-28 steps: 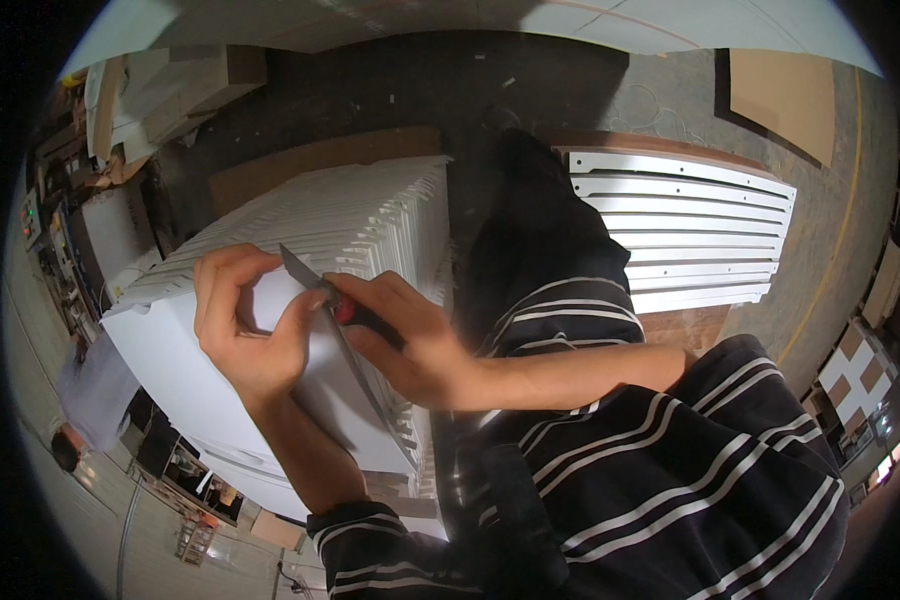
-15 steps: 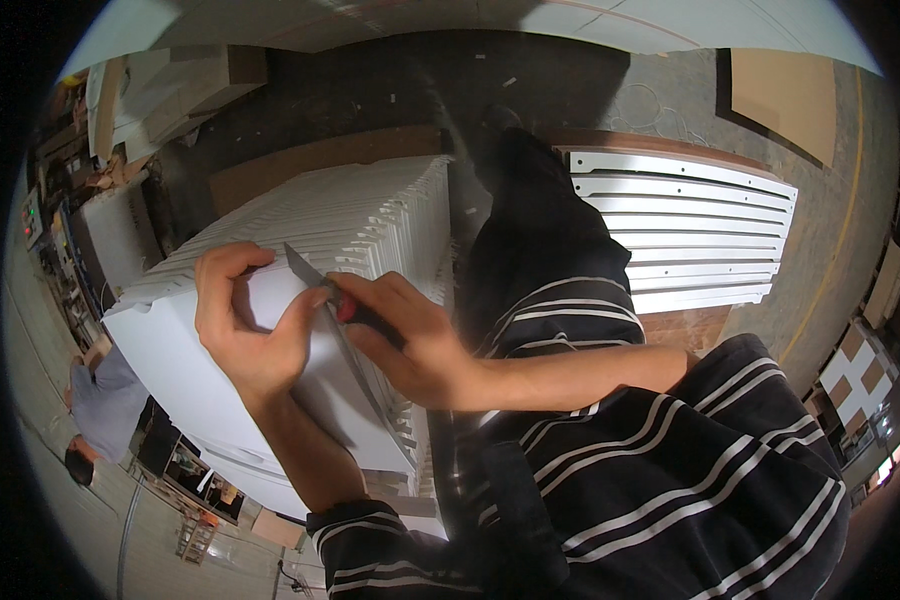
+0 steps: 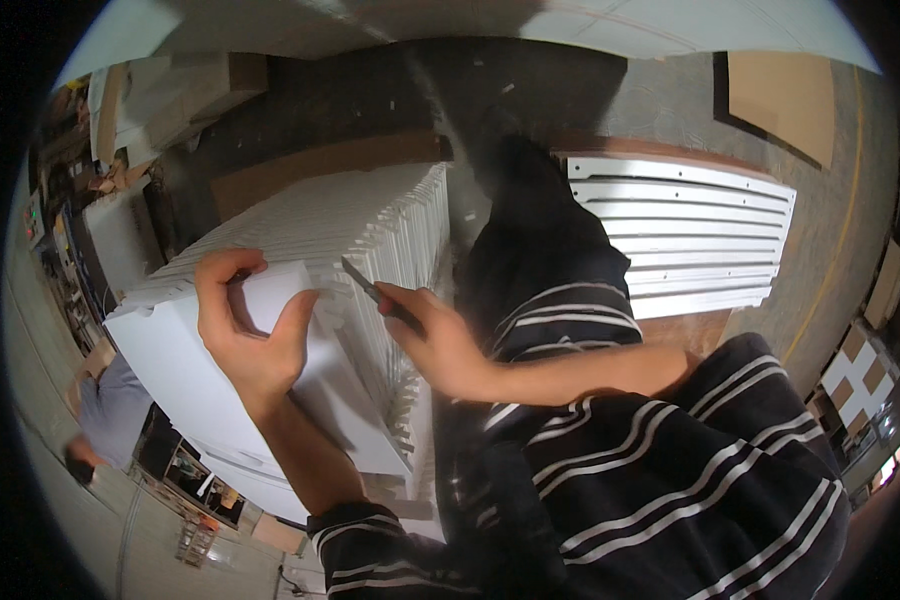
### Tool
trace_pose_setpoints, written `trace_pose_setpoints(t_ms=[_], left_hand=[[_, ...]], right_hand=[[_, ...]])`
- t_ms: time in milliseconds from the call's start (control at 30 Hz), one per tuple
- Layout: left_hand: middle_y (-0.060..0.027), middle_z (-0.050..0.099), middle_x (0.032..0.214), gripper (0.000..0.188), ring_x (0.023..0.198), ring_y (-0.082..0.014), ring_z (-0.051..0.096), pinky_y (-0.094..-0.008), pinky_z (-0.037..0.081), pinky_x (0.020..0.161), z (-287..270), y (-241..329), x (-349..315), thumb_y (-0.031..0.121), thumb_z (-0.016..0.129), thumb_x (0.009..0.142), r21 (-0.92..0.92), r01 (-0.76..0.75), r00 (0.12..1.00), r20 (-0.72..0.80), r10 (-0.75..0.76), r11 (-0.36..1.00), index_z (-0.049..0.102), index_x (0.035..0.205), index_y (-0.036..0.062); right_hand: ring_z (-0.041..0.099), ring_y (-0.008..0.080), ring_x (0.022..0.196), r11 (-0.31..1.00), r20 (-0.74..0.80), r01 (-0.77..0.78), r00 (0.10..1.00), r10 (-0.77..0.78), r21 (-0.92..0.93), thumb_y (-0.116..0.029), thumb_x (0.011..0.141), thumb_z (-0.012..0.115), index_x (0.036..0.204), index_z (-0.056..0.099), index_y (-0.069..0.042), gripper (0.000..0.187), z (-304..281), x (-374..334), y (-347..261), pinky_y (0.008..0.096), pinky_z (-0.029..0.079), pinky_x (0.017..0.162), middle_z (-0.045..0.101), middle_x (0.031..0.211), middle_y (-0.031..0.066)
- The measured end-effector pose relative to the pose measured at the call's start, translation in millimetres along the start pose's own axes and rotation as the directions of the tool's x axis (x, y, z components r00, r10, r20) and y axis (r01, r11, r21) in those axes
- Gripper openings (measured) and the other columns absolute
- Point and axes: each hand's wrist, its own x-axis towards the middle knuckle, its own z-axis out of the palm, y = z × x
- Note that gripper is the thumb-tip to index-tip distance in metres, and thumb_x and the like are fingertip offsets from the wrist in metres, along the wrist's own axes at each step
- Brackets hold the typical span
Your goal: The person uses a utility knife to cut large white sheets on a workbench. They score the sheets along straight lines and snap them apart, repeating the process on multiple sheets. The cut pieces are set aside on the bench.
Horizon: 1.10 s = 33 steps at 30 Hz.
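My left hand (image 3: 255,350) is curled around the upper edge of a white panel (image 3: 355,430), thumb on one side and fingers on the other. This panel is the front one of a tight row of white panels (image 3: 400,225) standing on edge, with rough, jagged ends. My right hand (image 3: 435,345) is closed around the dark handle of a knife (image 3: 359,278). Its pointed blade angles up and left over the jagged ends, apart from the panel in my left hand. My palm and fingers hide most of the handle.
White slatted panels with small holes (image 3: 685,235) lie to the right, past my leg. A brown board (image 3: 782,105) is on the floor at the far right. Cardboard boxes (image 3: 185,100) stand at the far left. Another person (image 3: 110,410) is bent over at the left.
My right hand has drawn the knife to the right, away from the panel's edge and my left thumb. My left hand keeps its hold on the panel, almost unmoved.
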Motion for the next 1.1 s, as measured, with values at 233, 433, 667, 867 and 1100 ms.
trace_pose_setpoints(t_ms=[233, 433, 667, 867, 1100], left_hand=[[-0.0136, 0.064, 0.094, 0.027, 0.093, -0.0319, 0.06, -0.0398, 0.049, 0.084, 7, 11, 6, 0.004, 0.082, 0.067, 0.303, -0.166, 0.986, 0.046, 0.159, 0.938, 0.066, 0.089, 0.0029], [-0.0112, 0.065, 0.077, 0.013, 0.071, -0.0287, 0.061, -0.0356, 0.05, 0.065, 33, 15, 5, -0.007, 0.076, 0.071, 0.343, -0.213, 0.957, -0.117, 0.266, 0.915, 0.068, 0.078, 0.0014], [-0.0103, 0.063, 0.075, 0.013, 0.07, -0.0279, 0.06, -0.0372, 0.047, 0.061, 38, 25, 12, -0.005, 0.078, 0.074, 0.39, -0.282, 0.908, -0.187, 0.376, 0.877, 0.067, 0.072, 0.0024], [-0.0067, 0.073, 0.072, 0.015, 0.065, -0.0163, 0.069, -0.0306, 0.051, 0.061, 27, 4, 14, 0.016, 0.075, 0.095, 0.052, 0.073, 0.902, -0.43, -0.043, 0.996, 0.076, 0.091, 0.0018], [-0.0135, 0.073, 0.122, 0.035, 0.116, -0.0322, 0.066, -0.0428, 0.05, 0.098, -112, -105, 54, 0.037, 0.06, 0.101, 0.34, 0.52, 0.57, -0.821, -0.023, 0.784, 0.071, 0.126, 0.0143]], right_hand=[[0.064, 0.0381, 0.111, 0.988, -0.112, 0.142, 0.985, -0.135, 0.058, -0.015, 0.102, 0.059, 0.143, 0.053, -0.001, 0.043, -23, 6, 7, 0.0404, 0.05, 0.097, 0.064, 0.123, 0.0223], [0.064, 0.0267, 0.108, 0.99, -0.127, 0.12, 0.986, -0.11, 0.074, -0.025, 0.106, 0.058, 0.145, 0.053, -0.002, 0.045, -57, 12, 10, 0.0341, 0.049, 0.095, 0.064, 0.128, 0.0204], [0.054, 0.008, 0.086, 0.979, -0.077, 0.159, 0.986, -0.149, 0.131, -0.022, 0.108, 0.059, 0.152, 0.046, -0.005, 0.049, -89, 14, -10, 0.0234, 0.048, 0.074, 0.059, 0.116, 0.0028], [0.061, 0.0151, 0.095, 0.946, 0.016, 0.299, 0.954, -0.299, -0.127, -0.019, 0.106, 0.06, 0.148, 0.053, -0.005, 0.045, -118, 25, -54, 0.0289, 0.05, 0.083, 0.066, 0.112, 0.0095], [0.064, 0.0287, 0.105, 0.131, 0.588, 0.771, 0.572, -0.572, -0.623, -0.005, 0.09, 0.074, 0.131, 0.072, -0.02, 0.043, -118, 49, -127, 0.0408, 0.05, 0.091, 0.069, 0.118, 0.0095]])
